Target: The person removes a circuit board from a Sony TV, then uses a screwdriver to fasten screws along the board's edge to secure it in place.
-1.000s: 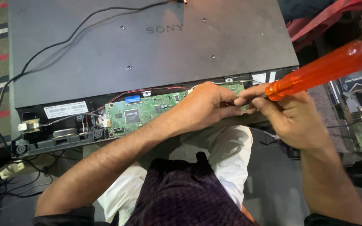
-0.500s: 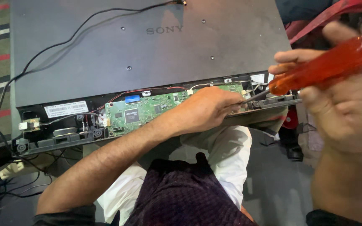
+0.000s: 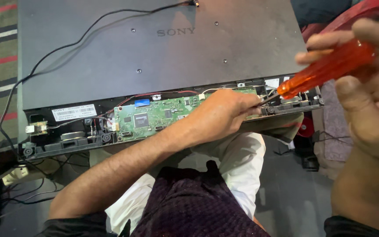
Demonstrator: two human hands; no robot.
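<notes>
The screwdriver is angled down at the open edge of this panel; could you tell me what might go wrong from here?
The screwdriver tip sits right by the left hand, whose fingers steady it; a slip could jab them. The tip is also close to the bare green circuit board and thin wires, which it might scratch or nick. The right hand grips the handle loosely, so control looks limited.

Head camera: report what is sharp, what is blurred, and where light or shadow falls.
Head view: the green circuit board and left hand are sharp; the right hand sits close to the lens, large and soft, and the orange screwdriver handle glows translucent; soft daylight with a pale sheen on the dark back panel; the cable casts only a faint shadow.
</notes>
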